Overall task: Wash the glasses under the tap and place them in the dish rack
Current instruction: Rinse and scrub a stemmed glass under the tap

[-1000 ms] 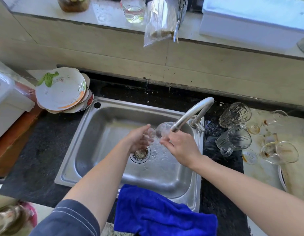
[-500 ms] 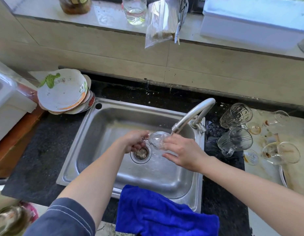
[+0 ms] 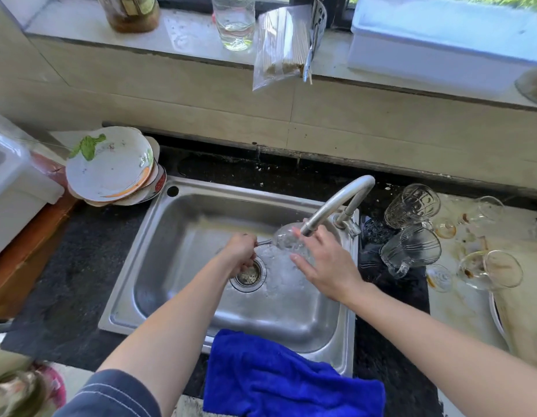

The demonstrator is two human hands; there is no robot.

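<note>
The right hand (image 3: pixel 327 267) has straightened its fingers against the clear stemmed wine glass (image 3: pixel 286 239) under the curved steel tap (image 3: pixel 336 203); the left hand (image 3: pixel 241 252) grips its stem, so rinsing likely goes on

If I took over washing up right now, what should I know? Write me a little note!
Left hand grips the stem of a wine glass, holding it sideways under the running tap over the sink.
Right hand lies with straight fingers against its bowl.
Done: nothing seen racked; no dish rack plainly in view.
To do: finish this rinse, then wash the dirty glasses lying on the counter to the right, and rack them all.
</note>
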